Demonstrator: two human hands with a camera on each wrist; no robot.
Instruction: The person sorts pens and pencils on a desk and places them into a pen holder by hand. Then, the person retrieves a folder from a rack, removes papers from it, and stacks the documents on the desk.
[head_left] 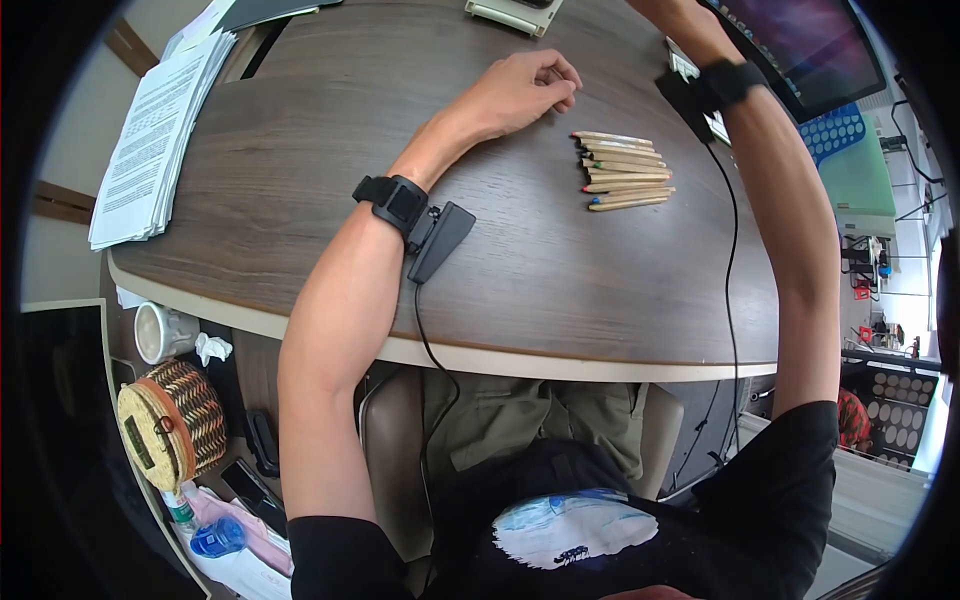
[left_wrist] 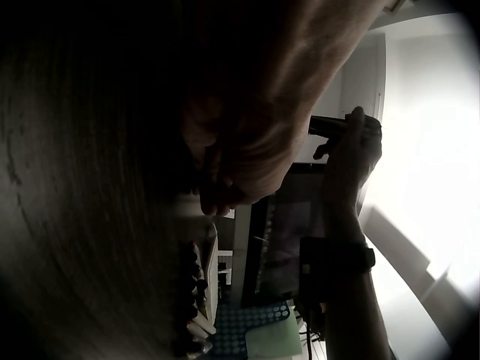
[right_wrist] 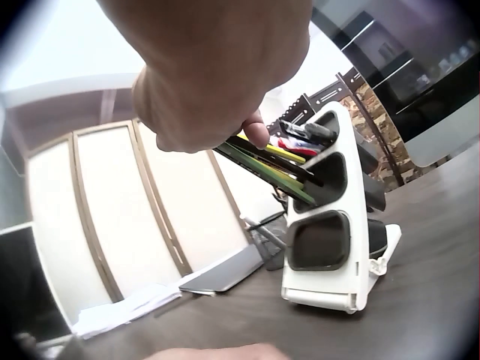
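In the right wrist view my right hand (right_wrist: 217, 82) grips several long pencils (right_wrist: 266, 171), green, yellow and dark, slanting with their lower ends at the middle compartment of a white organizer (right_wrist: 330, 283). Its upper compartment holds pens (right_wrist: 304, 142). The left wrist view shows the right hand (left_wrist: 356, 150) raised around a dark bundle (left_wrist: 324, 126). My left hand (head_left: 525, 92) rests on the desk with fingers loosely curled and nothing in them. Right of it, a row of wooden pencils (head_left: 625, 172) lies side by side on the desk (head_left: 520, 270).
Papers (head_left: 160, 140) are stacked at the desk's left. A monitor (head_left: 810, 50) and keyboard (head_left: 685, 65) stand at the upper right. A black cable (head_left: 733, 260) runs from the right wrist over the desk edge. Behind the organizer is a mesh cup (right_wrist: 271, 236).
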